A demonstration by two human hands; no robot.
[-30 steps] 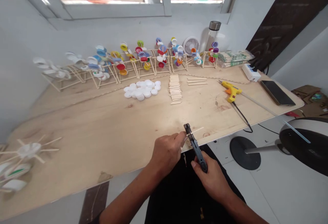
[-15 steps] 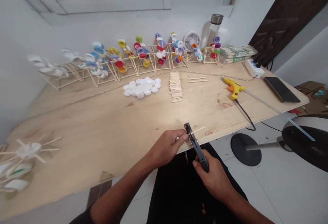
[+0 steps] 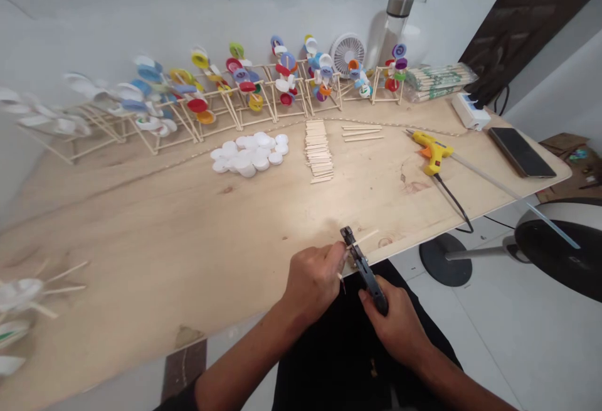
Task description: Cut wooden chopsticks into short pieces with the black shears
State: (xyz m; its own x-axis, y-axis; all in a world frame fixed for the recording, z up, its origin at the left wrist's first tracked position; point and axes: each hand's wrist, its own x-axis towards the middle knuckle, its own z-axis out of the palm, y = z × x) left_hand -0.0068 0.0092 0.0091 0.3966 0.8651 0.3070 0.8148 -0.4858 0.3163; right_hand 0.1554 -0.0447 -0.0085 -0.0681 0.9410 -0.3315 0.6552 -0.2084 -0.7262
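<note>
My left hand (image 3: pixel 314 280) is closed round a thin wooden stick (image 3: pixel 367 238), close to the table's front edge. The stick crosses the jaws of dark pliers (image 3: pixel 371 281), and its free end points to the right. Below the thumb, a light, dark-tipped end pokes out; whether it belongs to the same stick I cannot tell. My right hand (image 3: pixel 399 320) is wrapped round the handles of the pliers, above my lap. Beyond the hands lie a column of short cut sticks (image 3: pixel 318 150), a few longer sticks (image 3: pixel 362 133) and a cluster of white bottle caps (image 3: pixel 249 155).
Stick frames with coloured cap wheels (image 3: pixel 244 88) line the wall. A yellow glue gun (image 3: pixel 433 150), a phone (image 3: pixel 521 152), a power strip (image 3: pixel 470 112) and bagged sticks (image 3: pixel 437 80) occupy the right. A cap-and-stick wheel (image 3: pixel 21 293) lies at the left edge.
My left hand has turned, with its knuckles now higher and the lower stick end pointing down. The pliers stay on the stick. The view has tilted down and shifted slightly right.
</note>
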